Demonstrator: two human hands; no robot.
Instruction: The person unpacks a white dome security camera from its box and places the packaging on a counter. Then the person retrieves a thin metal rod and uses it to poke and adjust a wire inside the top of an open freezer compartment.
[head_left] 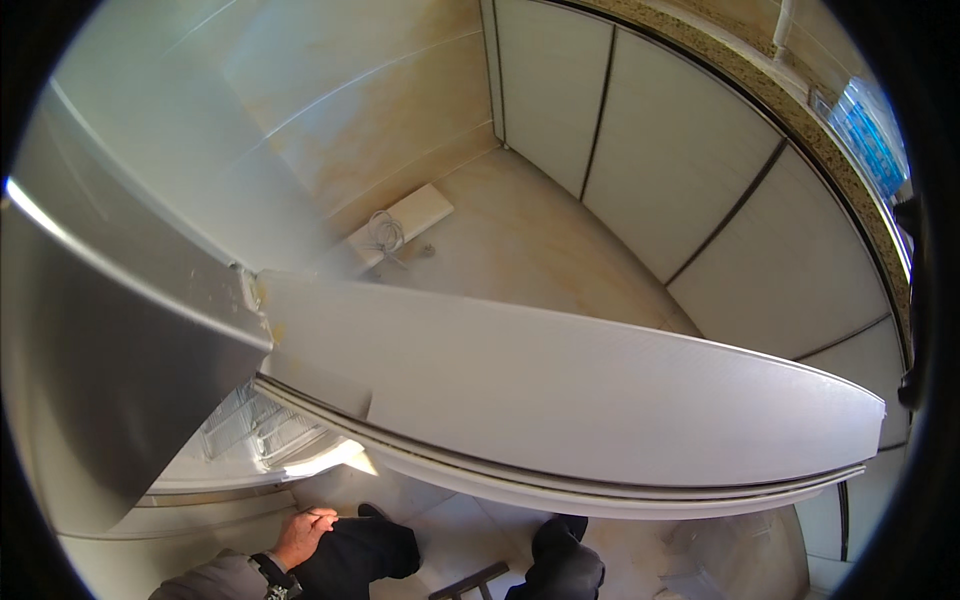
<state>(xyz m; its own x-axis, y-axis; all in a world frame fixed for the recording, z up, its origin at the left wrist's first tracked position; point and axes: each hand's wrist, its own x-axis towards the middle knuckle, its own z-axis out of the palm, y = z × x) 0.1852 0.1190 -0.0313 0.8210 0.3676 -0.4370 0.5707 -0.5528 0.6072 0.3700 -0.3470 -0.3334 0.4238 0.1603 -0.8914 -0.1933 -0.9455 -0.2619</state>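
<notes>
My left hand [303, 537] rests on my dark-trousered left thigh, fingers close together and loosely bent, with nothing visible in it. A dark watch [275, 575] is on that wrist. My right hand is out of view. In front of my knees, a long white refrigerator door [600, 390] stands swung open, its gasket edge toward me. Above its hinge end, at the left, is a grey metallic door or panel [130, 330]. Below the hinge, clear ribbed compartments [260, 425] show inside the cabinet. Neither door is touched by my left hand.
Behind the door, a long white block [418, 209] lies on the floor with a coiled grey cable [385, 232]. Pale cabinets [690, 150] under a speckled countertop [740, 70] line the right. Transparent plastic pieces [715, 550] lie low right. A dark frame [475, 580] stands between my legs.
</notes>
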